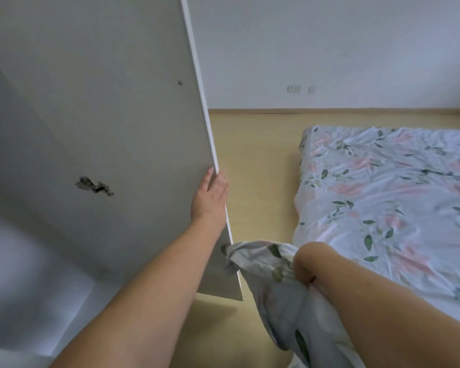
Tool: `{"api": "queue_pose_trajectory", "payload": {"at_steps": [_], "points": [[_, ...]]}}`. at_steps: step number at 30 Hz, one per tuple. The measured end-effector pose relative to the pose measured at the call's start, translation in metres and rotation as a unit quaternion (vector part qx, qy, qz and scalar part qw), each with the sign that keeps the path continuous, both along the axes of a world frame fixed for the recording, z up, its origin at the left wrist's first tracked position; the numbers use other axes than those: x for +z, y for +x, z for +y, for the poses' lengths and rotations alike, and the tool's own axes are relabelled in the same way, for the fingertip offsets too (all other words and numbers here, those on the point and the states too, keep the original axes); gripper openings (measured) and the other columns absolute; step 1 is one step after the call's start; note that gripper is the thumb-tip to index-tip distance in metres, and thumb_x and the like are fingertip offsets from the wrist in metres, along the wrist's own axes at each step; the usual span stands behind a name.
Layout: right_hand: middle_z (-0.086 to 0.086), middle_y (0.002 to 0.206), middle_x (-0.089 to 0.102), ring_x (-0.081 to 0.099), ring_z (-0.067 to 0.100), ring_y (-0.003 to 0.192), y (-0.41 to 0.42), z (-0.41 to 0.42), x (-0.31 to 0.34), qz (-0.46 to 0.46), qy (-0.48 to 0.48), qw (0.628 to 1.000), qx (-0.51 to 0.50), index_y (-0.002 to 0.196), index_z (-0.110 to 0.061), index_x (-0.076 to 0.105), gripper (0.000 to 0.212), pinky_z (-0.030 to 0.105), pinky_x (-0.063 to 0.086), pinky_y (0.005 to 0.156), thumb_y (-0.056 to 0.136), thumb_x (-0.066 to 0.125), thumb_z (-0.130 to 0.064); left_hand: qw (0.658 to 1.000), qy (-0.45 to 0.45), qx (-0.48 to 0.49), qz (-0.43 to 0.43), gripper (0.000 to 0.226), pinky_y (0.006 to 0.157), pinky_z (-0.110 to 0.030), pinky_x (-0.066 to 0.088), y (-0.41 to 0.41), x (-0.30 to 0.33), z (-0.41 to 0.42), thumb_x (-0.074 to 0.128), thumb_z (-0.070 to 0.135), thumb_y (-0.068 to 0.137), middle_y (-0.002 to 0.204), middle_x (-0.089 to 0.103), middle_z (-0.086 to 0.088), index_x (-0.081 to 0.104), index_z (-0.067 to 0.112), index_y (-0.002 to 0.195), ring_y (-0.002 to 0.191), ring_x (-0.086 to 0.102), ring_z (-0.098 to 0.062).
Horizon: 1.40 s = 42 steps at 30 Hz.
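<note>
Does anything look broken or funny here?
Yes. The metal hinge on the grey door looks ragged and crooked, with the board seemingly chipped around it. The bed's flowered sheet is also wrinkled.

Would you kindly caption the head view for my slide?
Left hand rests on the cabinet door; right hand grips floral cloth.

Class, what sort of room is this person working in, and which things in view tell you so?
Most likely a bedroom. A floral-sheeted bed fills the right side; the left hand rests on a tall cupboard door, probably a wardrobe's; the right hand grips matching floral bedding.
</note>
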State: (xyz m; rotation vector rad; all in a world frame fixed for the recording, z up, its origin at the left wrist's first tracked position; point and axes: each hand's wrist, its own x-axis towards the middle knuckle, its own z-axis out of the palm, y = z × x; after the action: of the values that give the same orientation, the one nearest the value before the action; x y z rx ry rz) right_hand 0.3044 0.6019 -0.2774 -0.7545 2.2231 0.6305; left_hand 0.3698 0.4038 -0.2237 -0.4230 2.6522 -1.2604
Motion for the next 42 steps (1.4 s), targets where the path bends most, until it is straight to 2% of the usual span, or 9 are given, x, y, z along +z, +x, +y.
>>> {"api": "queue_pose_trajectory", "payload": {"at_steps": [8, 11, 14, 17, 24, 29, 33, 37, 42], "points": [[0.005, 0.114, 0.052, 0.052, 0.024, 0.101, 0.004, -0.002, -0.01, 0.007, -0.014, 1.0, 0.004, 0.127, -0.015, 0.052, 0.045, 0.034, 0.044, 0.087, 0.083, 0.055, -0.026, 0.993, -0.06, -0.007, -0.099, 0.045, 0.112, -0.065, -0.001, -0.001, -0.005, 0.032, 0.03, 0.029, 0.097, 0.134, 0.049, -0.019, 0.055, 0.011, 0.13, 0.131, 0.026, -0.041], [0.005, 0.115, 0.053, 0.052, 0.024, 0.099, 0.004, -0.009, -0.011, 0.002, -0.006, 1.0, 0.018, 0.126, -0.014, 0.053, 0.044, 0.035, 0.044, 0.088, 0.082, 0.055, -0.025, 0.993, 0.011, 0.063, -0.104, 0.036, 0.087, -0.046, 0.031, 0.007, -0.012, 0.041, 0.031, 0.021, 0.096, 0.109, 0.055, -0.011, 0.062, 0.02, 0.115, 0.101, 0.04, -0.029], [0.003, 0.096, 0.05, 0.048, 0.024, 0.089, 0.005, -0.02, -0.012, -0.01, 0.005, 0.999, 0.033, 0.124, -0.013, 0.053, 0.045, 0.036, 0.043, 0.084, 0.081, 0.054, -0.026, 0.98, 0.081, 0.137, -0.123, 0.029, 0.081, -0.037, 0.032, 0.023, -0.019, 0.033, 0.041, 0.017, 0.09, 0.107, 0.059, -0.003, 0.063, 0.023, 0.109, 0.098, 0.048, -0.025], [0.005, 0.107, 0.055, 0.052, 0.026, 0.093, 0.011, -0.036, -0.015, -0.009, 0.004, 0.997, 0.077, 0.122, -0.014, 0.055, 0.046, 0.035, 0.044, 0.082, 0.078, 0.054, -0.028, 0.963, 0.131, 0.184, -0.146, 0.032, 0.077, -0.029, 0.043, 0.051, -0.034, 0.016, 0.038, 0.024, 0.089, 0.096, 0.057, 0.008, 0.058, 0.024, 0.114, 0.085, 0.054, -0.01], [0.005, 0.122, 0.058, 0.056, 0.026, 0.101, 0.045, -0.088, -0.031, -0.012, -0.002, 0.982, 0.19, 0.118, -0.015, 0.057, 0.041, 0.035, 0.042, 0.079, 0.079, 0.051, -0.024, 0.908, 0.141, 0.358, -0.164, 0.017, 0.065, -0.037, 0.028, 0.132, -0.054, -0.021, 0.041, 0.02, 0.088, 0.083, 0.054, 0.001, 0.058, 0.021, 0.089, 0.07, 0.043, -0.017], [0.01, 0.122, 0.06, 0.059, 0.028, 0.107, 0.079, -0.131, -0.029, 0.004, -0.004, 0.955, 0.295, 0.117, -0.009, 0.059, 0.041, 0.033, 0.041, 0.075, 0.078, 0.049, -0.018, 0.872, 0.12, 0.468, -0.074, 0.031, 0.073, -0.048, 0.036, 0.189, -0.058, -0.057, 0.047, 0.026, 0.09, 0.113, 0.05, -0.016, 0.056, 0.013, 0.117, 0.094, 0.047, -0.035], [0.011, 0.122, 0.06, 0.06, 0.028, 0.106, 0.104, -0.165, -0.024, -0.002, -0.01, 0.938, 0.347, 0.118, -0.008, 0.058, 0.04, 0.032, 0.042, 0.074, 0.08, 0.054, -0.019, 0.852, 0.088, 0.515, -0.011, 0.057, 0.1, -0.071, 0.023, 0.232, -0.055, -0.084, 0.044, 0.027, 0.094, 0.147, 0.019, -0.027, 0.033, 0.004, 0.144, 0.133, 0.017, -0.048], [0.007, 0.089, 0.063, 0.055, 0.025, 0.08, 0.136, -0.201, -0.018, -0.021, 0.003, 0.921, 0.388, 0.081, -0.01, 0.061, 0.012, 0.03, 0.042, 0.068, 0.077, 0.062, -0.021, 0.833, 0.155, 0.529, 0.049, 0.068, 0.103, -0.076, -0.001, 0.251, -0.048, -0.103, 0.035, 0.033, 0.098, 0.159, -0.017, -0.016, 0.003, 0.006, 0.152, 0.144, -0.021, -0.036], [0.011, 0.095, 0.063, 0.052, 0.023, 0.078, 0.151, -0.221, -0.018, -0.03, 0.009, 0.913, 0.406, 0.1, -0.007, 0.064, 0.025, 0.029, 0.043, 0.069, 0.077, 0.061, -0.017, 0.834, 0.194, 0.508, 0.095, 0.066, 0.104, -0.075, -0.001, 0.262, -0.051, -0.12, 0.028, 0.032, 0.099, 0.159, -0.02, -0.011, -0.004, 0.01, 0.153, 0.144, -0.023, -0.03]]}}
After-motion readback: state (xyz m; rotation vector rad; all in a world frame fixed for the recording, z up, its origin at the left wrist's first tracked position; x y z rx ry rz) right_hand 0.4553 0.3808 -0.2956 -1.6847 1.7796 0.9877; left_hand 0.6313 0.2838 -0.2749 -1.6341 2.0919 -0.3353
